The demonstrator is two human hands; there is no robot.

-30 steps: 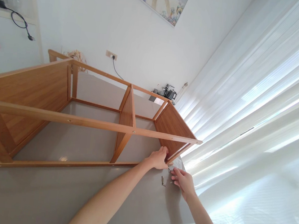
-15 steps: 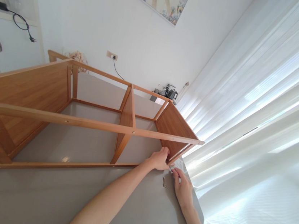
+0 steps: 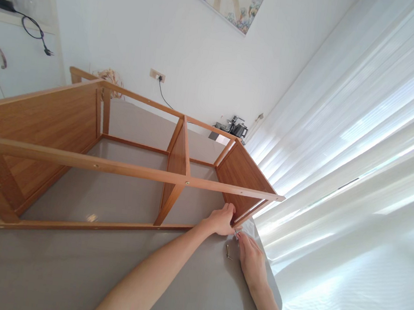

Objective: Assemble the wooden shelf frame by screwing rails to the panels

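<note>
A wooden shelf frame lies on its side on the grey table. At its right end, my left hand is closed around the lower rail by the corner, with its fingertips behind the wood. My right hand pinches a small metal tool against the outer side of that same corner; most of the tool is hidden by the fingers, and I cannot tell its exact kind. Just left of my right hand, a few loose screws lie on the tabletop.
The grey table has its rounded right edge beside my right forearm. White curtains hang close on the right. Beyond the frame stand a black kettle and a bundle of pale strands.
My right hand has turned slightly at the corner, its fingers closing in nearer the metal tool. My left hand keeps its hold. The view has shifted slightly.
</note>
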